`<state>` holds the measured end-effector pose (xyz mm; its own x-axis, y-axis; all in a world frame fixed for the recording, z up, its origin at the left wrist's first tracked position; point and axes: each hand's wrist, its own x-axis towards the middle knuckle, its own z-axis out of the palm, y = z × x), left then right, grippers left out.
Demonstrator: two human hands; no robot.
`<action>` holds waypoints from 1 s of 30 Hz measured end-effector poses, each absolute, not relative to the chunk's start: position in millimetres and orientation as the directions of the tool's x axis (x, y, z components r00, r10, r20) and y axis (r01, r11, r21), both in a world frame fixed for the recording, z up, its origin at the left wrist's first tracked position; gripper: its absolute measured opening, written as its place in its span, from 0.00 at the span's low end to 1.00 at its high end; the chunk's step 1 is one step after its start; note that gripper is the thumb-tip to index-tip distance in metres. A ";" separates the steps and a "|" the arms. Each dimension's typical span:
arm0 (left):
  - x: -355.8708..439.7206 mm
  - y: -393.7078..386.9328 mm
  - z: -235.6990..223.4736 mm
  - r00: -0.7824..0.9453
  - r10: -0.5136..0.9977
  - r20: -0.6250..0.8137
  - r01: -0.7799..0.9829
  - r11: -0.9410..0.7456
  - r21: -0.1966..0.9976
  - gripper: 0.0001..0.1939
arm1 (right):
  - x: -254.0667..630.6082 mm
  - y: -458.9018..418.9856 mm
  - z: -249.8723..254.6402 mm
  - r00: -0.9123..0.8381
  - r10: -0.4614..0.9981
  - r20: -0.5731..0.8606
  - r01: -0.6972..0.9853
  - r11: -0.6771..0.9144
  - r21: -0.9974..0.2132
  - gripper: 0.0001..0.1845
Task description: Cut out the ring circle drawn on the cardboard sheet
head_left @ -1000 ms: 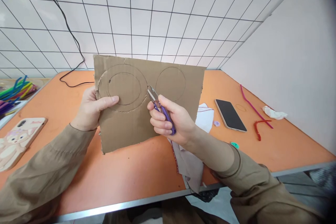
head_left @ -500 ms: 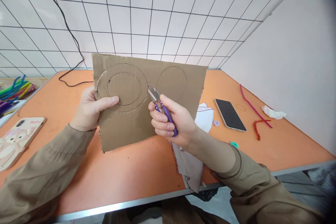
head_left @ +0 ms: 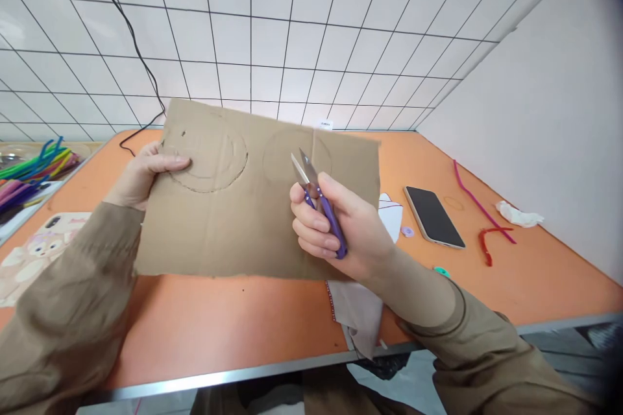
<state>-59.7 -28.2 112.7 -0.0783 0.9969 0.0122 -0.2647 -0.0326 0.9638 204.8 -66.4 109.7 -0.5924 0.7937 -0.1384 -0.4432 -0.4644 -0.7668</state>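
Cardboard (head_left: 219,233) swung left, cut off scissors (head_left: 331,219) tips; long axis left-right. Left hand (head_left: 143,172) clamps cardboard, right hand (head_left: 353,224) scissors, tips up-left.

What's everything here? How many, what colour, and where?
Table: 1, orange, middle
Cardboard sheet: 1, brown, held above table
Snips: 1, purple handles, before cardboard sheet
Dark-screened phone: 1, black, right
Cartoon phone case: 1, pale pink, left
Fuzzy sticks: 2, pink and red, right
Fuzzy bundle: 1, many colours, far left
Round discs: 2, lilac and teal, right
Thin ring: 1, yellowish, right, faint
Crumpled tissue: 1, white, far right
Cloth: count unclear, pale, near edge
Cable: 1, black, back left
Walls: 2, white, back and right
Label: 1, white, back
Left hand: 1, bare, gripping cardboard sheet
Right hand: 1, bare, holding snips
Sleeves: 2, brown, both sides
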 end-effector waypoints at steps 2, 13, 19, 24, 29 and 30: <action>-63.4 -31.2 113.0 -0.025 0.999 -0.048 -0.237 0.041 0.971 0.06 | 206.2 -66.2 112.5 -0.624 0.767 -0.149 -0.430 -0.497 -0.753 0.21; -67.8 -40.8 132.3 -0.052 0.997 0.052 -0.157 -0.060 0.986 0.17 | 201.3 -65.8 104.2 -0.684 0.699 -0.209 -0.374 -0.582 -0.722 0.20; -67.9 -20.2 131.7 -0.223 0.914 0.339 -0.319 -0.397 0.860 0.14 | 208.1 -71.1 112.1 -0.604 0.795 -0.056 -0.415 -0.374 -0.829 0.17; -56.6 -8.2 116.9 -0.222 0.931 0.289 -0.329 -0.351 0.877 0.14 | 208.3 -68.1 110.2 -0.604 0.796 -0.030 -0.401 -0.336 -0.852 0.17; -54.2 -19.2 122.2 -0.142 0.980 0.137 -0.262 -0.170 0.950 0.15 | 215.3 -65.2 116.7 -0.578 0.814 0.054 -0.422 -0.242 -0.874 0.18; -54.7 -21.4 123.7 -0.125 0.985 0.117 -0.258 -0.146 0.955 0.15 | 216.8 -65.0 118.5 -0.576 0.815 0.061 -0.417 -0.228 -0.880 0.18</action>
<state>-54.7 -21.4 123.7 -0.1249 0.9852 0.1172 -0.2581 -0.1463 0.9550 216.8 -65.0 118.5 -0.5755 0.8155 0.0612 -0.4170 -0.2282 -0.8798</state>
